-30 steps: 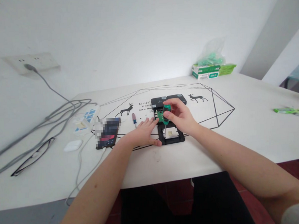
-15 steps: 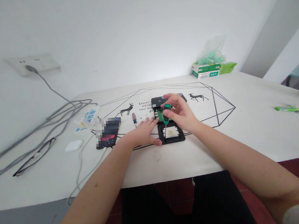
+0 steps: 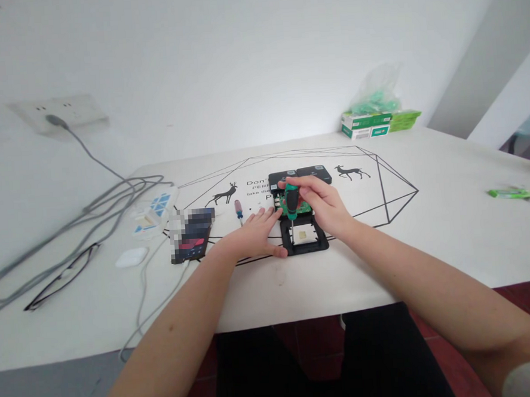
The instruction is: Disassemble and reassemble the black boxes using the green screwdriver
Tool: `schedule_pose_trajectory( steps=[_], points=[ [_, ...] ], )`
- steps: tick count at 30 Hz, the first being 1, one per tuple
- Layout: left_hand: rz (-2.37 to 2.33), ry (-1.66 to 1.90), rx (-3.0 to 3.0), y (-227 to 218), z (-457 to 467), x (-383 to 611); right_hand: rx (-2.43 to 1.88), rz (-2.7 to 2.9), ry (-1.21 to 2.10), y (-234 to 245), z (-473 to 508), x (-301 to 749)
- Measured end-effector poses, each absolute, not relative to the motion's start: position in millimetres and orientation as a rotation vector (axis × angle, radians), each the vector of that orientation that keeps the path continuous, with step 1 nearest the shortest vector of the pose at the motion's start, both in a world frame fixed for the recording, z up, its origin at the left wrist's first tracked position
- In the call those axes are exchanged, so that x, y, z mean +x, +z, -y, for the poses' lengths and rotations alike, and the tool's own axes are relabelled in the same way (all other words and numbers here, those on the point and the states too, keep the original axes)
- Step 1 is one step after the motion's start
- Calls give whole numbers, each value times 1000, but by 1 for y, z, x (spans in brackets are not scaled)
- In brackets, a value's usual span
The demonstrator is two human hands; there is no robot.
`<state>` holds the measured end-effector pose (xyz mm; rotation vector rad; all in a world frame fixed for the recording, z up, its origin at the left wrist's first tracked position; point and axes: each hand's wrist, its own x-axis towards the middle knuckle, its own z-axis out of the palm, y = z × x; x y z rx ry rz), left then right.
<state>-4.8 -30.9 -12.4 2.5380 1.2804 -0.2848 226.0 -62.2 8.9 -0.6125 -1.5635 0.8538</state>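
Observation:
My right hand [image 3: 323, 204] grips a green-and-black screwdriver [image 3: 292, 204], held almost upright with its shaft pointing down. The tip reaches the left inner side of a black plastic housing [image 3: 310, 247], which lies open with a pale plate [image 3: 304, 234] inside. Behind that, a green circuit board [image 3: 305, 208] sits partly hidden by my right hand and the tool. My left hand [image 3: 260, 232] lies flat with fingers spread, its fingertips and thumb at the left edge of the device. A second screwdriver [image 3: 238, 210] with a red-and-blue handle rests to the left of the board.
Two black boxes [image 3: 320, 174] stand behind the board. Further left are a phone [image 3: 198, 234] on a cable, a white case [image 3: 132, 257], glasses [image 3: 63, 277], a power strip [image 3: 155, 211] and grey cables [image 3: 109, 217]. Green-and-white boxes [image 3: 366, 124] stand against the wall.
My right hand has changed its hold on the screwdriver, its fingers now coming over the handle's top. The handle has tipped slightly left, more upright. My left hand stays put.

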Motion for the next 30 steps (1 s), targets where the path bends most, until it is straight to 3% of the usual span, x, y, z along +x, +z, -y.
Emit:
schedule_pose_trajectory(
  steps=[23,30],
  points=[
    [-1263,-267,2531,-11,31,-5,-571,1692,601,10,57,229],
    [-1284,-261,2511,-10,32,-5,-561,1536,850,7,59,225]
  ],
)
